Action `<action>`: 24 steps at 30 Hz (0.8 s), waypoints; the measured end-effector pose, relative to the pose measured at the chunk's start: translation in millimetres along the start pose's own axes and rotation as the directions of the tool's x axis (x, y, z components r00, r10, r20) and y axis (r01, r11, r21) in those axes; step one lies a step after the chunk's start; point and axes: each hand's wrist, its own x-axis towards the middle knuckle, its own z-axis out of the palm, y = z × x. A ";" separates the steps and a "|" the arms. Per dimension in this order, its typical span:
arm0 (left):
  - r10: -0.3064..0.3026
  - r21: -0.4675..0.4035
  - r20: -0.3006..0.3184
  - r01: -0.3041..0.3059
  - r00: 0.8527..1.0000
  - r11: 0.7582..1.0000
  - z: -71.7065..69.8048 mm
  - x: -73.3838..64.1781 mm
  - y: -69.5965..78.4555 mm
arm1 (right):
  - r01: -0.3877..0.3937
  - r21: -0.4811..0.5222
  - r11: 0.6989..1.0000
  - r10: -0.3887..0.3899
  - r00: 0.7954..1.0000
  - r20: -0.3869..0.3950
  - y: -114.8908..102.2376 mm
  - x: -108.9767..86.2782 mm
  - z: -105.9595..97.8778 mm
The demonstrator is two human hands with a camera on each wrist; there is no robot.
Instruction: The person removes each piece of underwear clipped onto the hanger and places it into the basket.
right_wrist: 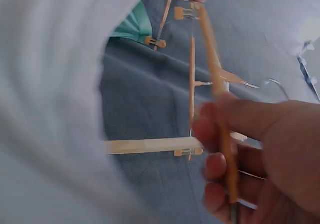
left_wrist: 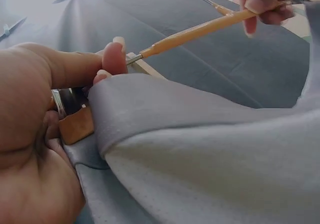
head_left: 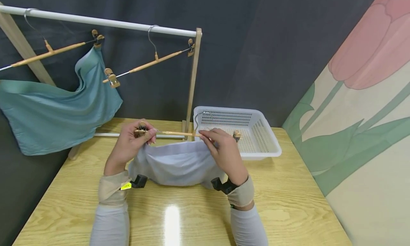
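Observation:
A clip hanger with a wooden middle bar is held level in front of the person, a pale grey garment draped just under it. The left hand grips the hanger's left end, its fingers around the wooden clip. That clip sits at the folded waistband. The right hand pinches the wooden bar right of the middle; the right wrist view shows this hand with its fingers curled round it. The hanger's other clip sticks out beyond the right hand.
A white rack rail carries a bare clip hanger and another with a teal garment. A white perforated basket stands behind the right hand. All are over a wooden table, beside a tulip-painted wall.

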 end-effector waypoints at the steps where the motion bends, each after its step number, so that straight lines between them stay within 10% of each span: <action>1: -0.022 0.006 0.003 0.022 1.000 1.000 0.8 -1.0 -1.9 | -0.011 0.008 1.000 0.011 1.000 0.027 1.4 -0.7 -0.5; 11: -0.115 0.157 0.040 0.107 0.993 0.982 -1.7 -4.0 -13.8 | -0.031 -0.006 1.000 0.031 0.994 0.104 16.4 -4.1 -10.4; 24: 0.016 -0.043 -0.061 -0.019 0.998 0.999 6.4 1.7 -25.2 | -0.063 -0.008 0.998 0.064 0.990 0.130 23.4 -5.3 -21.4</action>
